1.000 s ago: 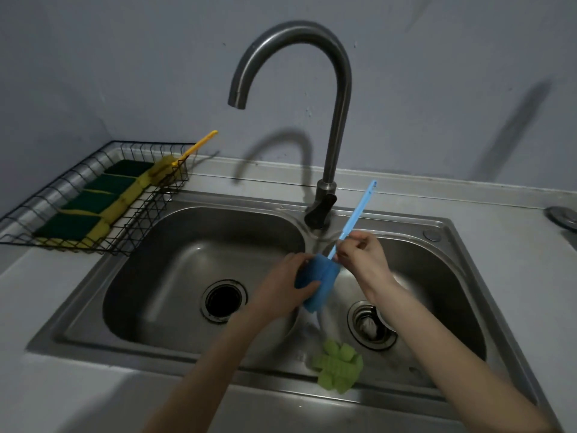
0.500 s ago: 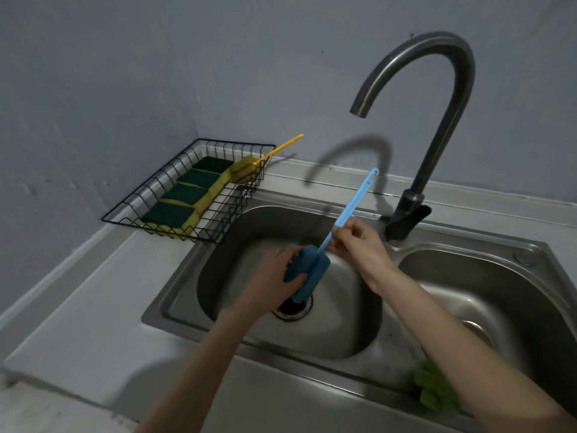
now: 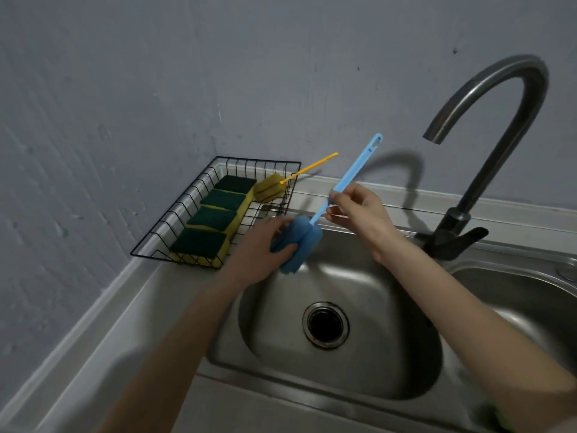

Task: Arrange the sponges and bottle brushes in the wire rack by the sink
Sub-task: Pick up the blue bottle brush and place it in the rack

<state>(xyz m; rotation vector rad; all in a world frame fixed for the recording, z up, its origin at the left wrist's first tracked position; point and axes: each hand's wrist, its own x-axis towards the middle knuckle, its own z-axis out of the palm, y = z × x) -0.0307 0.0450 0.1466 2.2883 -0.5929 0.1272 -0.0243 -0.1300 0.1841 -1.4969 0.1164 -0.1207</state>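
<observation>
- The left hand is closed around the foam head of the blue bottle brush; the fingers cover part of the foam, above the back-left part of the sink
- The right hand pinches the blue handle near its middle; the handle points up and to the right, and its hooked end is free
- The wire rack stands on the counter in the corner, just beside the sink's left edge; four green-and-yellow sponges lie in a row inside
- The yellow bottle brush lies at the rack's far end; its handle sticks out over the rim
- The faucet is behind the right arm; the second basin is cut off at the right edge
</observation>
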